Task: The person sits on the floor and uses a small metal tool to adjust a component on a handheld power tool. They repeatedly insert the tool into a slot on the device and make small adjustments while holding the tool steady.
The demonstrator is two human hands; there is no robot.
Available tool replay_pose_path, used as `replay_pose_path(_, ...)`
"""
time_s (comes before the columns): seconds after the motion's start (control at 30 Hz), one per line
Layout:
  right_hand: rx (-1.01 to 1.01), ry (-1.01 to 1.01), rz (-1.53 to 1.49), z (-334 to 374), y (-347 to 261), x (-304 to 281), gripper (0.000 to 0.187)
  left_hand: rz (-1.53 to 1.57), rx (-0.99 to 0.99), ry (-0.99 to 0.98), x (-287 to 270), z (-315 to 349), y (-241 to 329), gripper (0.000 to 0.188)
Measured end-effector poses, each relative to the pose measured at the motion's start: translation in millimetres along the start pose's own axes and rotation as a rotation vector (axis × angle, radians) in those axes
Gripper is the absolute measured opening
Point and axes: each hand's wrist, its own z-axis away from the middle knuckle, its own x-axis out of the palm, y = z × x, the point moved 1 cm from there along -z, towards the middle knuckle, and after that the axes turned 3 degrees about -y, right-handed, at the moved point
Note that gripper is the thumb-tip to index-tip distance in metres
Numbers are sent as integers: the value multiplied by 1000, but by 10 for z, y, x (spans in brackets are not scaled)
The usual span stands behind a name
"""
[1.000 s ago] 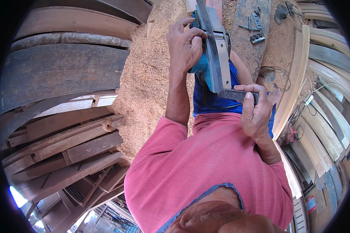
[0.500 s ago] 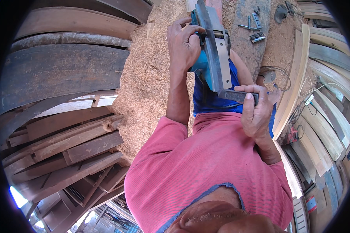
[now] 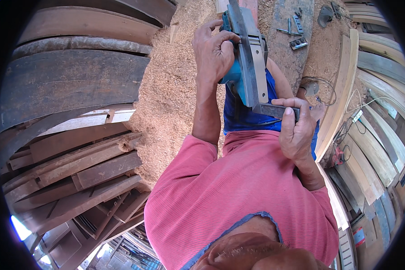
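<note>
Above my lap rests a teal electric planer (image 3: 235, 76), tipped so its metal sole plate (image 3: 258, 63) shows. My left hand (image 3: 213, 56) is closed on the planer's near left side, the thumb and a finger reaching its edge. A dark metal square (image 3: 275, 111) sits at the planer's lower end, and its long blade seems to run up along the sole. Gripping the square's short arm is my right hand (image 3: 297, 128), thumb on top and a finger stretched along it. Where the blade meets the sole, contact is hard to make out.
A worn plank (image 3: 283, 58) ahead carries small metal parts (image 3: 298, 43) and a bolt-like tool (image 3: 288, 31). Wood shavings (image 3: 166, 90) cover the ground. Stacked boards (image 3: 76, 81) rise on the left, and more planks (image 3: 378, 67) with a loose cable (image 3: 353, 105) lie right.
Almost nothing differs. My left hand's fingers shift slightly against the planer's edge; the square and my right hand keep their place.
</note>
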Motion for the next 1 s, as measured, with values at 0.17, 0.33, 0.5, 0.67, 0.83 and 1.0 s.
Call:
replay_pose_path(0.17,-1,-21,5,-9,-3,-23,18,-54,-84,7,-10,-6,39,40)
replay_pose_path(0.33,25,-31,-3,8,-19,-37,19,-15,-92,-12,-13,-15,43,40)
replay_pose_path(0.5,-16,-19,20,2,-27,-31,19,34,-76,-18,-3,-18,7,39)
replay_pose_path(0.67,-20,-29,37,-19,-32,-45,18,69,-56,-6,26,-6,-29,39)
replay_pose_path(0.83,-10,-27,32,-53,-38,-48,18,73,-26,46,45,-22,-36,35)
replay_pose_path(1.0,-71,-47,97,-108,-25,-70,18,67,-64,4,9,-5,-35,38)
